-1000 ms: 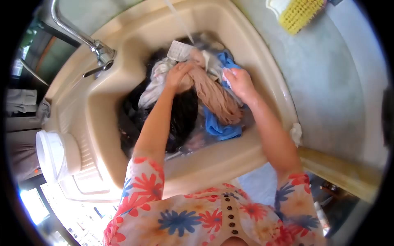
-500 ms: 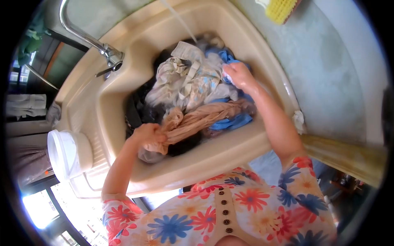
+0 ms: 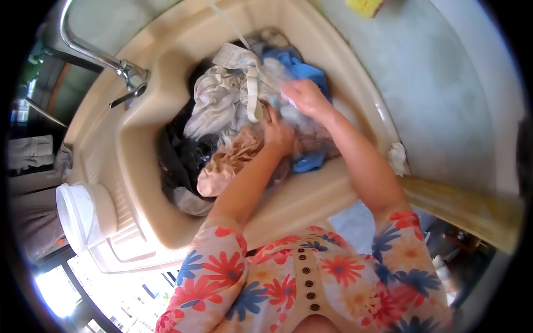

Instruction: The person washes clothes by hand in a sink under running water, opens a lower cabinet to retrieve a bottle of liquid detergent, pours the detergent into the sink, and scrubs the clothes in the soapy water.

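Note:
Wet clothes fill a beige sink. My left hand lies on the pile with its fingers apart, beside the crumpled peach cloth and below the pale cloth with a strap. To its right, my right hand is closed, with something whitish at its fingertips that I cannot make out. The blue cloth lies just above that hand, and dark cloth lines the left side. Water runs from the chrome faucet onto the pile.
A white bucket stands on the ribbed drainboard at the left. A yellow brush lies at the top, partly cut off. A crumpled white item sits by the sink's right edge.
My left hand has let go of the peach cloth and moved up and right onto the pile. The peach cloth is now bunched. My right hand has moved left, off the blue cloth.

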A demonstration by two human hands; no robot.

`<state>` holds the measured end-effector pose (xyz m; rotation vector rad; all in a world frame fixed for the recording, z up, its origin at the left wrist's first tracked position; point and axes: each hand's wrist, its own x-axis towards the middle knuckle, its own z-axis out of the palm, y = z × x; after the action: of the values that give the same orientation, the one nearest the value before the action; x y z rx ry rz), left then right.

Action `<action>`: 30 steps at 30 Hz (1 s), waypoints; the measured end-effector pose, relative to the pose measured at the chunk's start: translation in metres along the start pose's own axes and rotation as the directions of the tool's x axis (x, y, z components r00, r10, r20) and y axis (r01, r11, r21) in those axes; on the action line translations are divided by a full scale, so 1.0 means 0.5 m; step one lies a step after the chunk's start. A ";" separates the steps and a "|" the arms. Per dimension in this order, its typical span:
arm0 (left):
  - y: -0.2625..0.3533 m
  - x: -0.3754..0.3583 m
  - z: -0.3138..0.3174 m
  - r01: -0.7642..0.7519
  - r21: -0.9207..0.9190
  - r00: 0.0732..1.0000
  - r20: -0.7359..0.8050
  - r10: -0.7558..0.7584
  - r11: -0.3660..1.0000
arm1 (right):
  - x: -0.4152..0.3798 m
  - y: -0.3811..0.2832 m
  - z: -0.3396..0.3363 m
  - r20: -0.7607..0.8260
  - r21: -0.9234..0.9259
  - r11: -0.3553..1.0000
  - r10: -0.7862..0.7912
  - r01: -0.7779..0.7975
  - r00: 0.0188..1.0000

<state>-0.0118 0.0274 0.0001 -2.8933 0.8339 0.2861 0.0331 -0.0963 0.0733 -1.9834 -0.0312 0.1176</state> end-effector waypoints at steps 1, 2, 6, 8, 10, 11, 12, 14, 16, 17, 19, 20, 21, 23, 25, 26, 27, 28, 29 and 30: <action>0.000 -0.010 -0.018 -0.043 -0.102 0.999 0.017 0.045 0.994 | 0.001 0.014 -0.005 -0.031 -0.019 0.999 0.033 -0.034 0.999; -0.011 -0.022 -0.037 -0.079 -0.199 0.996 0.028 0.087 0.977 | 0.007 0.027 -0.010 -0.060 -0.035 0.997 0.061 -0.063 0.996; -0.087 -0.113 -0.125 -0.286 -0.201 0.956 0.010 0.293 0.937 | 0.009 0.022 -0.014 -0.093 0.077 0.994 0.089 -0.082 0.992; -0.131 -0.165 -0.175 -0.318 -0.224 0.948 -0.085 0.307 0.921 | 0.008 0.030 -0.003 -0.131 0.153 0.987 0.066 -0.046 0.989; -0.183 -0.208 -0.248 -0.312 -0.395 0.950 -0.139 0.280 0.864 | 0.001 -0.004 -0.018 -0.095 0.082 0.993 0.094 -0.086 0.991; -0.205 -0.226 -0.260 -0.305 -0.571 0.948 -0.262 0.184 0.762 | -0.002 -0.013 -0.022 -0.072 0.047 0.993 0.110 -0.107 0.991; -0.232 -0.252 -0.251 -0.158 -0.747 0.979 -0.202 0.005 0.646 | 0.008 0.010 -0.014 -0.052 0.093 0.989 0.116 -0.111 0.992; -0.237 -0.275 -0.351 0.018 -0.925 0.981 -0.057 -0.185 0.381 | 0.011 0.018 -0.008 -0.048 0.073 0.995 0.066 -0.062 0.997; -0.254 -0.289 -0.403 -0.098 -0.952 0.954 -0.174 -0.246 0.292 | 0.014 0.014 -0.008 -0.048 0.017 0.999 0.046 -0.045 0.998; -0.276 -0.306 -0.406 -0.141 -0.966 0.935 -0.202 -0.290 0.218 | 0.016 0.014 -0.008 -0.057 0.024 0.999 0.024 -0.023 0.998; -0.308 -0.321 -0.419 -0.259 -0.964 0.875 -0.259 -0.409 0.055 | 0.014 0.011 -0.005 -0.070 0.034 0.999 -0.015 0.018 0.997; -0.314 -0.323 -0.432 -0.335 -0.942 0.829 -0.281 -0.483 -0.028 | 0.012 0.011 -0.006 -0.065 0.045 0.999 -0.017 0.020 0.998; -0.320 -0.324 -0.444 -0.411 -0.906 0.778 -0.290 -0.557 -0.104 | 0.008 0.003 -0.008 -0.059 0.057 0.998 -0.018 0.021 0.998; -0.341 -0.316 -0.465 -0.472 -0.882 0.793 -0.424 -0.437 -0.001 | 0.005 -0.006 -0.012 -0.048 0.066 0.998 0.015 -0.012 0.999; -0.335 -0.305 -0.468 -0.495 -0.868 0.823 -0.486 -0.296 0.048 | 0.006 -0.009 -0.017 -0.043 0.060 0.995 0.077 -0.074 0.996; -0.310 -0.296 -0.464 -0.486 -0.872 0.847 -0.485 -0.219 0.051 | 0.009 0.001 -0.020 -0.042 0.074 0.996 0.044 -0.041 0.998; -0.289 -0.288 -0.462 -0.477 -0.877 0.866 -0.480 -0.140 0.057 | 0.011 0.009 -0.022 -0.042 0.090 0.996 0.010 -0.007 0.999; -0.279 -0.277 -0.461 -0.477 -0.745 0.868 -0.481 0.120 0.466 | 0.015 0.014 -0.023 -0.043 0.107 0.994 -0.026 0.031 0.999; -0.271 -0.267 -0.456 -0.486 -0.430 0.865 -0.360 0.349 0.761 | 0.017 0.018 -0.021 -0.093 0.089 0.996 -0.010 0.019 0.996; -0.265 -0.257 -0.423 -0.381 -0.422 0.920 -0.086 0.382 0.823 | 0.013 0.008 -0.017 -0.141 0.072 0.997 0.012 -0.001 0.990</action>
<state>-0.0160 0.1702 0.2417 -3.0816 1.5332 0.5807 0.0401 -0.1050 0.0724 -1.9156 0.0707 -0.0183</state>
